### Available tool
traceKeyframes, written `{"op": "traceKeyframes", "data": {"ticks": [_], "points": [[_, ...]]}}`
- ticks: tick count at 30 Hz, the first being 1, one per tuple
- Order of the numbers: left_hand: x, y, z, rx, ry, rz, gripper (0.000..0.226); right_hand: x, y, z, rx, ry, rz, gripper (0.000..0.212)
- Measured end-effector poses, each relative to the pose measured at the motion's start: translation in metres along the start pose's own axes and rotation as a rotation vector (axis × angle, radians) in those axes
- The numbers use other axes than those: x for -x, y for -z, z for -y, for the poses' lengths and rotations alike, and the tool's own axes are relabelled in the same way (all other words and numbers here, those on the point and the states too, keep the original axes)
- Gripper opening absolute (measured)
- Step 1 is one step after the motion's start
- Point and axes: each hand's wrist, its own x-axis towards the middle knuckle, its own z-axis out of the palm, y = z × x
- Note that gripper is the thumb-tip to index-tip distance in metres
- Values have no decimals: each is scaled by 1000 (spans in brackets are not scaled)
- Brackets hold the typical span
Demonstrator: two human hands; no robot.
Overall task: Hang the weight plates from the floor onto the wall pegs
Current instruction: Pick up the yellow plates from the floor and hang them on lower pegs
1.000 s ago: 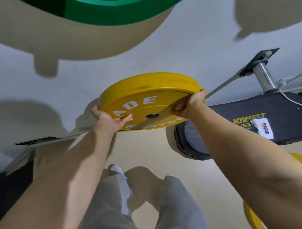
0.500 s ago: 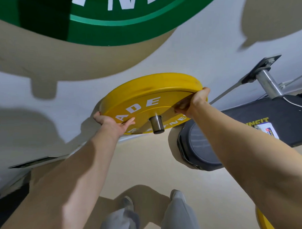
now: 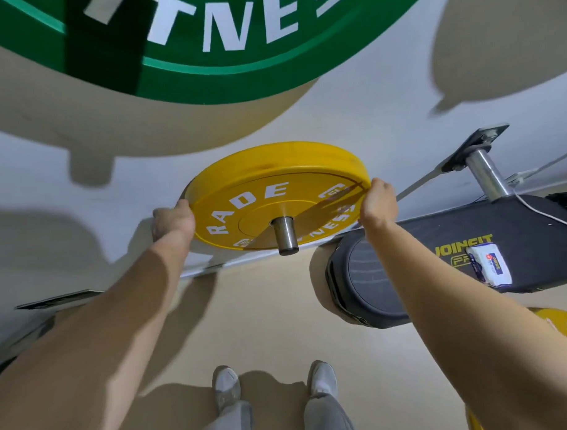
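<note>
Yellow plate [image 3: 275, 189] on wall peg [image 3: 284, 235], left grip [image 3: 171, 222] and right grip [image 3: 376, 200] clamped on opposite rims.

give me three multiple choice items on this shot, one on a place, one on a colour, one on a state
1. Where is the packet of wipes?
A. on the black punching bag
B. on the floor
C. on the yellow plate

2. What colour is the large plate at the top?
A. red
B. green
C. blue

3. How is the yellow plate placed?
A. flat on the floor
B. threaded on the metal peg
C. leaning on a shoe

Answers:
1 A, the packet lies on the bag's side.
2 B, its face is green with white letters.
3 B, the peg sticks out through its centre hole, with the left hand and right hand gripping its rim.
</note>
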Motion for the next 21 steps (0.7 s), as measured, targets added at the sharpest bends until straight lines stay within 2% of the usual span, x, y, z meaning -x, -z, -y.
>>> {"op": "traceKeyframes", "data": {"ticks": [3, 5, 7, 9, 11, 15, 21], "points": [[28, 3, -15, -154, -402, -110, 38, 11, 15, 19, 264, 398, 16, 44], [52, -3, -26, -128, -550, -95, 40, 20, 22, 37, 410, 661, 75, 49], [67, -10, -28, -156, -619, -71, 43, 25, 22, 51, 555, 842, 152, 57], [72, -10, -24, -171, -630, -71, 44, 26, 21, 55, 670, 891, 257, 64], [70, -9, -17, -161, -638, -76, 46, 24, 23, 48, 726, 859, 343, 72], [69, -9, -9, -137, -658, -69, 52, 16, 25, 30, 662, 852, 378, 81], [42, 0, 18, -234, -476, -12, 68, 13, 21, 23, 659, 862, 377, 85]]}}
